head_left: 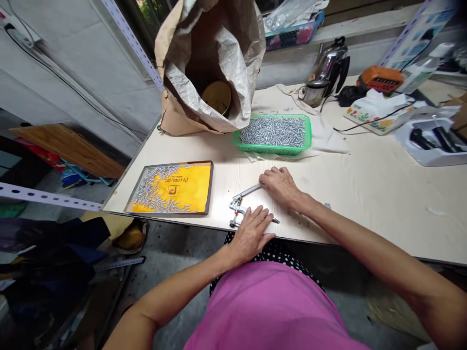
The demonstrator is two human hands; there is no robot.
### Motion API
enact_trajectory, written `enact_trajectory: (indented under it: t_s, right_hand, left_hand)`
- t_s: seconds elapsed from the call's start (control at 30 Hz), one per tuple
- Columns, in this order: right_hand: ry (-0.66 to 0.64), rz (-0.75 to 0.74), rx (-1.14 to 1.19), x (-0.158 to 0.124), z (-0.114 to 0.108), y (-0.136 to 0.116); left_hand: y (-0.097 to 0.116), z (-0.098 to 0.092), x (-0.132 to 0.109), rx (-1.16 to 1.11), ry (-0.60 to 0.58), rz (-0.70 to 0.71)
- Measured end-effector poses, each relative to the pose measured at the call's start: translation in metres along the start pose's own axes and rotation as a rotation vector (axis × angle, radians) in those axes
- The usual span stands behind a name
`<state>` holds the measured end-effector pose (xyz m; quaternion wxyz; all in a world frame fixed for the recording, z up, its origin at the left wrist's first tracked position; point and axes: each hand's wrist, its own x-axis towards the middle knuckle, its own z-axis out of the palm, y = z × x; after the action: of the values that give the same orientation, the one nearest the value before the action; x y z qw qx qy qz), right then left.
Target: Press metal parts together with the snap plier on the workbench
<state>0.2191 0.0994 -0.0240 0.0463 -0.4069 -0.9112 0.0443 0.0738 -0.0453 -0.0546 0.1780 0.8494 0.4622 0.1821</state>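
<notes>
Right-hand grip (279,184), seen in the head view, curls over the end of the upper handle of a metal hand tool (248,192); I can't tell how tightly it closes, with the thumb hidden. The left-hand grip (253,231) is spread, fingers nearly straight, flat across the lower handle, whose pointed tip pokes out beyond. That tool lies close to the near edge of the pale, wood-grained tabletop (353,194), its handles parted in a V, with a small coiled spring (240,200) at the hinge.

To its left, a strip of surface leads to a shallow rectangular tray (210,187), one corner right at the near edge, where slim, shiny pins (148,189) scatter over a smooth yellow sheet (193,180). Past the hands, a green plastic basket (272,149) brims with similar pins on rumpled cloth (330,138), just beside a crumpled brown sack (175,109). Rightward, the tabletop stretches broadly beside the right forearm.
</notes>
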Motion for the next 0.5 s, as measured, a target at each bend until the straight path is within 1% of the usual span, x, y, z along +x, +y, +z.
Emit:
enact_trajectory:
  t_s: [0.03, 0.1, 0.17, 0.23, 0.27, 0.3, 0.33, 0.37, 0.4, 0.43, 0.5]
  right_hand:
    - [-0.01, -0.059, 0.004, 0.002, -0.003, -0.01]
    - [-0.045, -0.251, 0.059, 0.003, -0.005, -0.034]
    - [-0.093, -0.451, 0.127, 0.003, -0.002, -0.056]
    - [-0.111, -0.567, 0.144, 0.005, 0.005, -0.071]
    - [-0.109, -0.601, 0.142, 0.007, 0.01, -0.075]
    - [-0.1, -0.626, 0.14, 0.01, 0.016, -0.078]
    - [-0.086, -0.645, 0.141, 0.013, 0.022, -0.08]
    - [-0.07, -0.661, 0.148, 0.016, 0.028, -0.081]
    - [-0.053, -0.671, 0.16, 0.018, 0.034, -0.081]
    - [-0.037, -0.672, 0.179, 0.019, 0.038, -0.082]
    - [-0.006, -0.65, 0.251, 0.02, 0.043, -0.083]
  left_hand:
    - [0.001, -0.001, 0.0, -0.007, 0.001, 0.0]
    - [0.005, -0.005, -0.004, -0.037, 0.004, 0.021]
    - [0.009, -0.011, -0.014, -0.063, 0.017, 0.097]
    - [0.01, -0.021, -0.028, -0.035, 0.072, 0.192]
    - [0.006, -0.028, -0.035, 0.007, 0.118, 0.22]
    - [0.0, -0.037, -0.042, 0.063, 0.168, 0.22]
    - [-0.01, -0.048, -0.048, 0.124, 0.222, 0.18]
    - [-0.024, -0.062, -0.053, 0.183, 0.277, 0.102]
    - [-0.042, -0.076, -0.056, 0.236, 0.322, -0.007]
    - [-0.063, -0.092, -0.058, 0.275, 0.374, -0.145]
    - [-0.111, -0.121, -0.058, 0.33, 0.479, -0.416]
